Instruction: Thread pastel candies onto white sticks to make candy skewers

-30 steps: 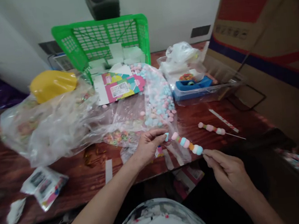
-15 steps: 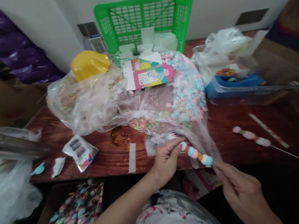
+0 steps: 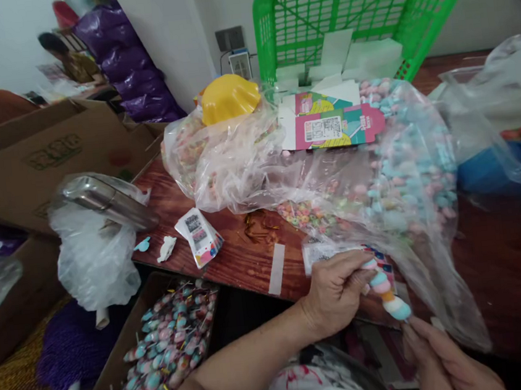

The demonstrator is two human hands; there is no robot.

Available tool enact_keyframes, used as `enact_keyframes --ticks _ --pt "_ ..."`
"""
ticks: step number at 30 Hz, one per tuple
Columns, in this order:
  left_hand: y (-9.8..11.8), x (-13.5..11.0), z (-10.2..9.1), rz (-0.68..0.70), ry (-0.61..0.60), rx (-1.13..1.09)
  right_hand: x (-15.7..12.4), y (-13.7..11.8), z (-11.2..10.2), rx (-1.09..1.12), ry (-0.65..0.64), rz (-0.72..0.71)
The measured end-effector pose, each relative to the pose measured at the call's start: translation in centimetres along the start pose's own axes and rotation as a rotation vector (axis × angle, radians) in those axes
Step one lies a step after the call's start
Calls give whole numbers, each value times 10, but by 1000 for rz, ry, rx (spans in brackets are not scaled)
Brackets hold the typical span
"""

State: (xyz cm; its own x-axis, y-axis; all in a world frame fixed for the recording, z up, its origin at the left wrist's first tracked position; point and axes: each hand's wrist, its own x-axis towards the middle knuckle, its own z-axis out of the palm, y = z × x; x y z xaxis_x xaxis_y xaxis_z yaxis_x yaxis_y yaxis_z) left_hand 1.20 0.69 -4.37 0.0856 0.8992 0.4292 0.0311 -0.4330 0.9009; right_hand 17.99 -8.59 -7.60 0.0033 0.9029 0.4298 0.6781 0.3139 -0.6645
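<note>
My left hand [image 3: 335, 292] is closed in a pinch on the top end of a candy skewer [image 3: 386, 293] of pastel marshmallow pieces, just over the near edge of the wooden table [image 3: 248, 255]. My right hand [image 3: 445, 361] is below it at the bottom right, fingers pinched on the skewer's lower end. Behind the hands lies a clear plastic bag of pink and blue candies [image 3: 406, 167] and a smaller heap of coloured ring candies [image 3: 304, 212].
A cardboard box of wrapped candy sticks [image 3: 165, 354] sits below the table's left corner. A green basket [image 3: 363, 16], a yellow bowl [image 3: 226, 96], a pink printed card [image 3: 337, 126], a small packet [image 3: 199, 235] and cardboard boxes [image 3: 42, 156] surround the work area. A person sits far left.
The view has swung left, bringing the box of finished sticks and cardboard cartons into sight. My left hand has closed further onto the skewer's top, and both hands sit lower in the picture.
</note>
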Motion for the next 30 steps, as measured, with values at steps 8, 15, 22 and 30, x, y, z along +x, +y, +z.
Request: enact_keyframes --ticks 8,15,22,30 --pt "5 0 -33 -17 -41 228 18 -5 2 136 95 126" --pt "2 19 -24 248 -692 952 17 9 -28 254 342 510" --pt "0 25 -14 223 -901 1195 2 8 -42 189 293 422" --pt "6 19 -19 185 -813 1252 2 10 -49 124 185 227"
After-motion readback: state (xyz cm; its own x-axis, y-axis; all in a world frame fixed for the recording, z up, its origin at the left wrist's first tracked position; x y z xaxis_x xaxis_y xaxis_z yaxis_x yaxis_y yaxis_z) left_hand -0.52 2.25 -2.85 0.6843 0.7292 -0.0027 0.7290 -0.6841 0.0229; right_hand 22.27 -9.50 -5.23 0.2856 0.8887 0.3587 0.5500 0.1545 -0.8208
